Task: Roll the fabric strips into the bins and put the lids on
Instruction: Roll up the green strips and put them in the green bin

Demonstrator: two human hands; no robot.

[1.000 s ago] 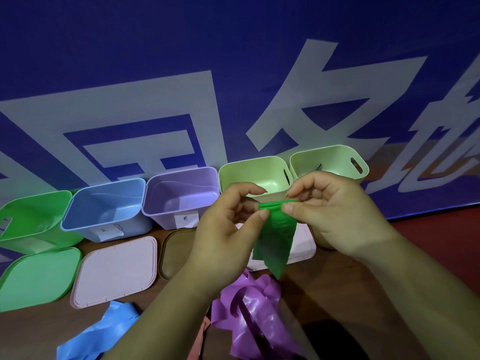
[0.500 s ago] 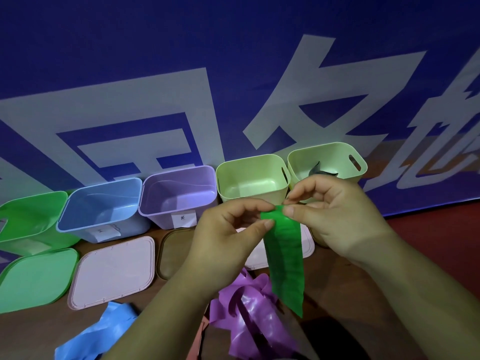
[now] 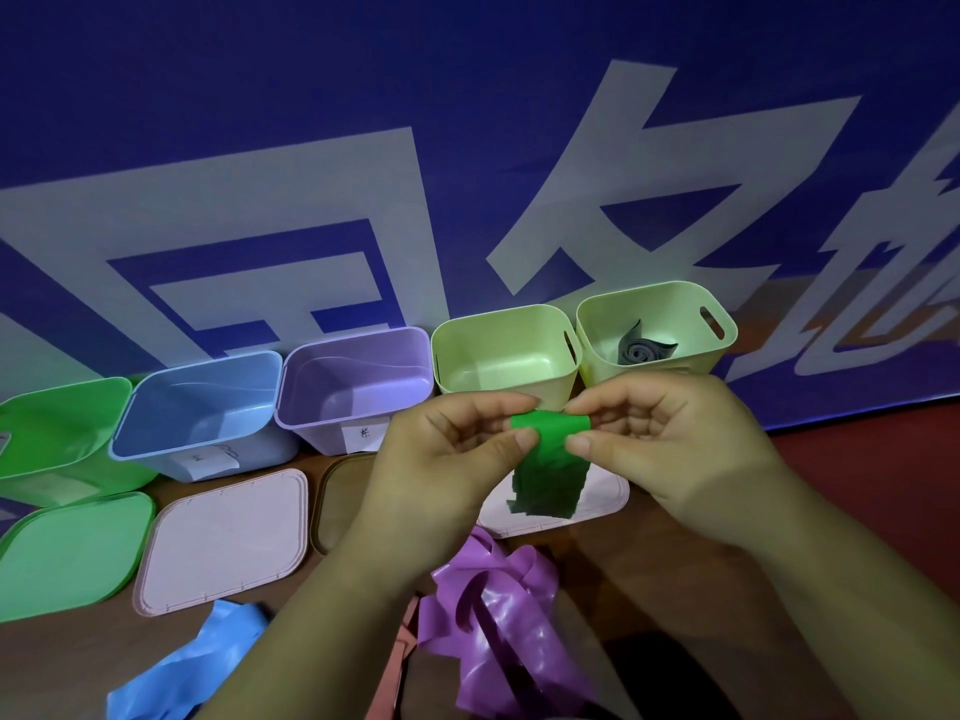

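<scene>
My left hand (image 3: 457,459) and my right hand (image 3: 670,454) pinch the two ends of a small roll at the top of a green fabric strip (image 3: 550,459); its loose tail hangs down over a pink lid (image 3: 602,504). Behind my hands stands a row of open bins: green bin (image 3: 57,433), blue bin (image 3: 202,402), purple bin (image 3: 358,381), pale green bin (image 3: 504,350) and a second pale green bin (image 3: 654,324) holding a rolled grey strip (image 3: 641,348). A purple strip (image 3: 493,615) and a blue strip (image 3: 187,667) lie loose near me.
Lids lie flat before the bins: a green lid (image 3: 67,558), a pink lid (image 3: 223,543) and a brown lid (image 3: 337,504) partly behind my left wrist. A pinkish strip (image 3: 402,662) peeks out below my left forearm. A blue banner with pale characters backs the wooden table.
The roll at the strip's top has grown and the hanging tail has become shorter. Both hands have stayed in front of the pale green bins.
</scene>
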